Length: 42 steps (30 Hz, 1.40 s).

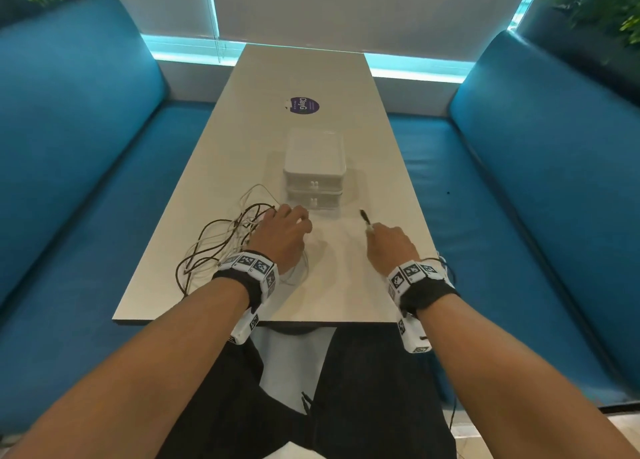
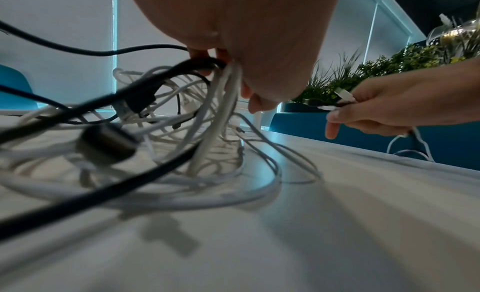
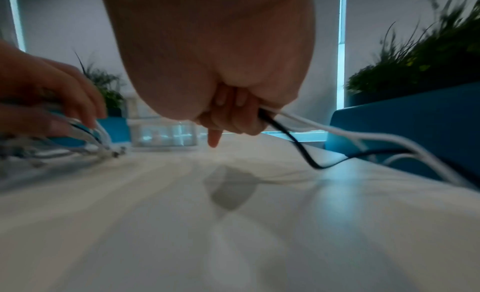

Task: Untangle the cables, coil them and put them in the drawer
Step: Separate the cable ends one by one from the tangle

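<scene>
A tangle of black and white cables [image 1: 221,247] lies on the near left of the table [image 1: 332,285]. My left hand [image 1: 284,233] sits over its right side, fingers curled round a bunch of black and white strands [image 2: 223,79]. My right hand [image 1: 391,247] grips two cable ends, one black and one white, whose plugs [image 1: 365,219] stick out forward. Their cords [image 3: 337,136] trail off the table's right edge. A small white two-drawer unit [image 1: 314,173] stands just beyond my hands, both drawers closed.
Blue bench seats [image 1: 86,147] run along both sides of the table. A round purple sticker [image 1: 304,105] lies on the far tabletop. Green plants [image 1: 602,1] stand behind the bench backs. A cylindrical black part [image 2: 106,144] hangs in the tangle.
</scene>
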Tool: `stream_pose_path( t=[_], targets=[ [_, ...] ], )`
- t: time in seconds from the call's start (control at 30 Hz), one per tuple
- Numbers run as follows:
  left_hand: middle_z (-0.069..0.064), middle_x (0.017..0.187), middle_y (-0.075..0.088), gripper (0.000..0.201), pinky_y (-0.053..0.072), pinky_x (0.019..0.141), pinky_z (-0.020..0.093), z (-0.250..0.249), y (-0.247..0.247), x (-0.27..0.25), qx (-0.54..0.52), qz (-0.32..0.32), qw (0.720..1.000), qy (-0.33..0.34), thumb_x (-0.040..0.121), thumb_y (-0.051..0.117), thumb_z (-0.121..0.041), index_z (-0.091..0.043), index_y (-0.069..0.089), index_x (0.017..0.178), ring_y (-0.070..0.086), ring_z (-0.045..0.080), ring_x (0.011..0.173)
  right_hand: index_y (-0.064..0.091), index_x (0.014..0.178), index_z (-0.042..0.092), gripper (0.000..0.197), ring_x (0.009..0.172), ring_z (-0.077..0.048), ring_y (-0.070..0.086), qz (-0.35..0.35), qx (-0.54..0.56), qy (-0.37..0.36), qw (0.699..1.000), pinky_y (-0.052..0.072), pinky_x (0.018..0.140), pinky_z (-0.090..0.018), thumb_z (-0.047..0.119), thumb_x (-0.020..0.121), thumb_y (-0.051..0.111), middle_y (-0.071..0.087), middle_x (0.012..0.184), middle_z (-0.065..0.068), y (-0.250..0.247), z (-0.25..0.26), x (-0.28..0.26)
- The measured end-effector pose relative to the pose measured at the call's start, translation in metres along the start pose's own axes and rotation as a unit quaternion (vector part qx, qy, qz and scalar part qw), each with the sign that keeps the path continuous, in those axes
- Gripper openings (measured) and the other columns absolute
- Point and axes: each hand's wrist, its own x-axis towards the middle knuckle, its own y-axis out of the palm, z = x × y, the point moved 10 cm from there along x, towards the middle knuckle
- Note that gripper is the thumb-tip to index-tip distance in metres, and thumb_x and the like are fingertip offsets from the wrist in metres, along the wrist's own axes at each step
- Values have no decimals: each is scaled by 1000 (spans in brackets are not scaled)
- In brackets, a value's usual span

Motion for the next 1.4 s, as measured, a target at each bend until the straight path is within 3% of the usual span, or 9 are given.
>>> stream_pose_path(
  t=[0.13,0.3,0.5,0.63,0.73,0.9,1.1,1.27,1.4],
  targets=[
    [1,123,59,29,47,88,44,-12,-7,-2,-50,-23,997,45,82,63,-1,-16,67,106,55,26,108,58,100,5,28,83,-40,62,2,95,-91,991,49,69,-39,24,100,38,65,92,-21,2,56,3],
    [0,137,54,37,51,54,33,8,-27,-7,-99,-83,992,13,78,66,6,-14,64,109,66,25,86,58,110,12,28,90,-37,62,50,135,-148,978,48,77,-40,21,103,33,67,100,-18,14,85,1],
    [4,131,52,35,48,90,42,21,-52,0,-147,-130,980,-5,90,54,-17,-16,58,125,51,26,109,58,107,18,27,92,-33,64,97,117,-187,971,50,81,-41,27,105,33,69,102,-12,30,104,-12],
    [-5,139,50,35,32,105,41,3,-27,5,-161,-11,987,10,95,49,-37,-26,60,128,38,18,127,59,113,5,30,95,-38,63,113,86,-187,972,45,76,-35,22,104,36,69,104,-20,38,110,-15],
    [-6,125,58,33,28,104,40,7,-13,2,-139,32,990,1,89,55,-28,-25,63,121,40,19,124,60,105,4,29,87,-34,62,116,92,-168,975,40,69,-34,26,102,41,68,95,-16,36,104,-15],
    [-3,102,58,15,46,88,40,20,1,2,-240,53,969,-28,93,57,-17,-18,67,105,57,20,90,54,87,9,22,75,-26,55,139,111,-155,972,35,59,-34,27,97,47,61,80,-8,35,99,-16],
    [-2,93,65,11,43,82,32,17,-4,10,-321,48,945,-47,97,56,-16,-19,66,99,58,17,86,53,85,14,20,77,-22,55,171,141,-140,965,42,67,-37,31,94,47,59,83,-3,42,98,-15],
    [-3,101,49,21,29,95,39,17,2,3,-168,77,979,-82,101,39,-39,-41,59,108,35,26,100,51,103,15,20,83,-21,57,166,142,-119,969,36,60,-28,33,98,48,61,98,-6,44,90,-13],
    [-1,106,55,25,28,97,40,-1,-5,5,-119,77,989,-36,100,38,-33,-28,58,114,35,22,100,49,117,7,27,91,-29,59,168,106,-125,972,39,69,-35,28,101,45,62,108,-15,46,92,-13]
  ],
)
